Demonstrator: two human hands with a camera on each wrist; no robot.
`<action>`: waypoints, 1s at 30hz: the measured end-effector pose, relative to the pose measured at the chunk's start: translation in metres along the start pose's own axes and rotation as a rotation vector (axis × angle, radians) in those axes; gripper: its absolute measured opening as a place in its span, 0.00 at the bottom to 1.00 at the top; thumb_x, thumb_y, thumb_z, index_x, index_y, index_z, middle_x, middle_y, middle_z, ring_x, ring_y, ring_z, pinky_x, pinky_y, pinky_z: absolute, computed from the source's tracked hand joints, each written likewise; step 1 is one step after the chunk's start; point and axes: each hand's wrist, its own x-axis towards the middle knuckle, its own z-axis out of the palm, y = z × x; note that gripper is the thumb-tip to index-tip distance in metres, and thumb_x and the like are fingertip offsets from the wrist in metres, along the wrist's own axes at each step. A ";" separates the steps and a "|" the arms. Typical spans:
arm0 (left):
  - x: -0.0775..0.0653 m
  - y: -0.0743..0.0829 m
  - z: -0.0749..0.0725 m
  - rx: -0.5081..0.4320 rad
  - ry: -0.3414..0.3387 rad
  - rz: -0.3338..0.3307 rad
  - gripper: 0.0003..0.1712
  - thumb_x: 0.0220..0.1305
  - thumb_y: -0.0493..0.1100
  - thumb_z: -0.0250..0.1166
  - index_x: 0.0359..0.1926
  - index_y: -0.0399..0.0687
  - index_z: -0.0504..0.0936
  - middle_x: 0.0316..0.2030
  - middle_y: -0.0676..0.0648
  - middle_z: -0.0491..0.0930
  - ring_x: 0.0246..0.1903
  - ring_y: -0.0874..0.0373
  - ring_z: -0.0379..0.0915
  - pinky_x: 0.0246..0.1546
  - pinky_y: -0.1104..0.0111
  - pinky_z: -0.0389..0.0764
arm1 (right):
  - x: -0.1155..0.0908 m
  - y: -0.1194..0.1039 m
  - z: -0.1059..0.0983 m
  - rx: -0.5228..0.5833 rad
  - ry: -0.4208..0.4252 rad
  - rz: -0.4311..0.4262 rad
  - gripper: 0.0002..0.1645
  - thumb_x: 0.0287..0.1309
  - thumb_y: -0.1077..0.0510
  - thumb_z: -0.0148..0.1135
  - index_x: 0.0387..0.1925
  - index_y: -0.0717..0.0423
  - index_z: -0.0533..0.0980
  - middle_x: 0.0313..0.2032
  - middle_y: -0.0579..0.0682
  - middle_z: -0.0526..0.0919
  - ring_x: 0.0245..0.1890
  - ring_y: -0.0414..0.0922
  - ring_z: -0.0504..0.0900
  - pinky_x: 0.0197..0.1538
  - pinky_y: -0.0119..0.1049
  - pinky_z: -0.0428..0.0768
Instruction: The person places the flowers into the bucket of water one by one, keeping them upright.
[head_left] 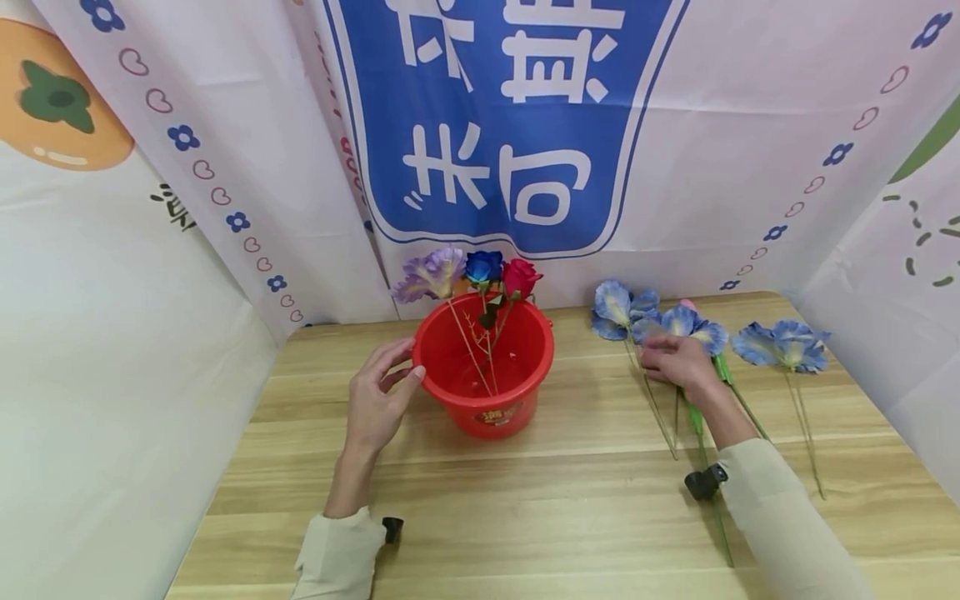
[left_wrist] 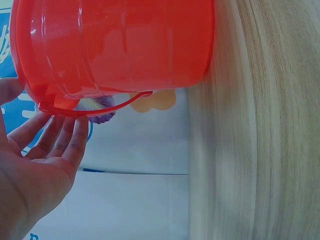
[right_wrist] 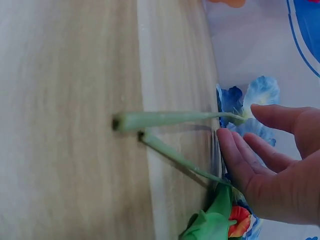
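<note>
A red bucket point(head_left: 483, 408) stands on the wooden table with a purple iris point(head_left: 431, 275), a blue rose point(head_left: 484, 267) and a red rose point(head_left: 520, 278) in it. My left hand point(head_left: 378, 400) rests its fingertips against the bucket's left rim, beside the red handle point(left_wrist: 120, 106). To the right, my right hand point(head_left: 678, 364) reaches over blue irises lying on the table. Its thumb and fingers are spread apart around the thin stem point(right_wrist: 170, 118) of one blue iris point(right_wrist: 262, 95). Another blue iris point(head_left: 701, 329) lies partly behind this hand.
One more blue iris point(head_left: 787, 343) lies farther right, its stem pointing toward the front. Green leaves point(right_wrist: 207, 222) and an orange-red bloom point(right_wrist: 240, 221) lie under the right hand. A white printed cloth point(head_left: 690, 208) hangs behind the table point(head_left: 555, 508).
</note>
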 end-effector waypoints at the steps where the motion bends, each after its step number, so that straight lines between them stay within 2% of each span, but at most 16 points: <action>1: 0.000 0.000 0.000 0.000 0.000 0.000 0.24 0.68 0.32 0.73 0.64 0.35 0.84 0.63 0.37 0.83 0.57 0.56 0.82 0.56 0.75 0.87 | 0.000 0.000 0.000 -0.013 -0.005 0.003 0.35 0.79 0.57 0.59 0.77 0.71 0.64 0.74 0.73 0.71 0.51 0.37 0.89 0.58 0.35 0.89; 5: 0.000 0.000 0.000 0.004 -0.002 -0.002 0.24 0.68 0.32 0.72 0.64 0.36 0.84 0.63 0.37 0.82 0.58 0.50 0.82 0.56 0.74 0.87 | 0.002 0.001 0.001 -0.066 -0.014 0.006 0.33 0.77 0.57 0.61 0.75 0.72 0.67 0.71 0.72 0.75 0.46 0.33 0.88 0.54 0.35 0.91; 8: 0.000 0.000 0.000 0.001 -0.004 -0.001 0.24 0.68 0.32 0.72 0.64 0.36 0.84 0.63 0.38 0.82 0.59 0.47 0.82 0.56 0.74 0.87 | 0.003 0.001 0.002 -0.086 -0.017 0.009 0.32 0.76 0.57 0.62 0.73 0.71 0.70 0.68 0.71 0.79 0.44 0.35 0.89 0.52 0.35 0.92; 16: 0.000 0.000 0.000 -0.005 0.000 0.011 0.24 0.67 0.31 0.72 0.63 0.35 0.84 0.63 0.36 0.82 0.58 0.50 0.82 0.55 0.77 0.87 | 0.002 0.004 0.005 -0.030 -0.012 -0.006 0.30 0.75 0.62 0.63 0.71 0.74 0.70 0.61 0.69 0.85 0.43 0.37 0.91 0.50 0.37 0.92; 20: 0.001 0.000 0.001 -0.007 -0.003 0.016 0.24 0.67 0.31 0.72 0.63 0.34 0.84 0.63 0.36 0.82 0.58 0.49 0.82 0.55 0.76 0.87 | -0.005 0.000 0.003 0.036 -0.014 -0.040 0.34 0.74 0.62 0.65 0.74 0.73 0.68 0.53 0.56 0.89 0.42 0.34 0.90 0.49 0.34 0.92; 24: 0.000 0.000 0.000 -0.004 -0.004 0.018 0.24 0.67 0.31 0.72 0.64 0.34 0.84 0.63 0.36 0.82 0.58 0.50 0.82 0.55 0.76 0.87 | -0.011 -0.007 0.002 0.111 -0.018 -0.062 0.38 0.73 0.62 0.67 0.76 0.71 0.65 0.48 0.42 0.88 0.42 0.32 0.90 0.50 0.32 0.91; 30: 0.000 -0.001 0.000 0.003 -0.001 0.016 0.24 0.67 0.31 0.72 0.63 0.35 0.84 0.63 0.36 0.83 0.57 0.54 0.82 0.55 0.76 0.87 | -0.021 -0.020 0.002 0.184 -0.014 -0.112 0.37 0.73 0.63 0.66 0.77 0.70 0.64 0.43 0.34 0.88 0.42 0.31 0.90 0.54 0.34 0.91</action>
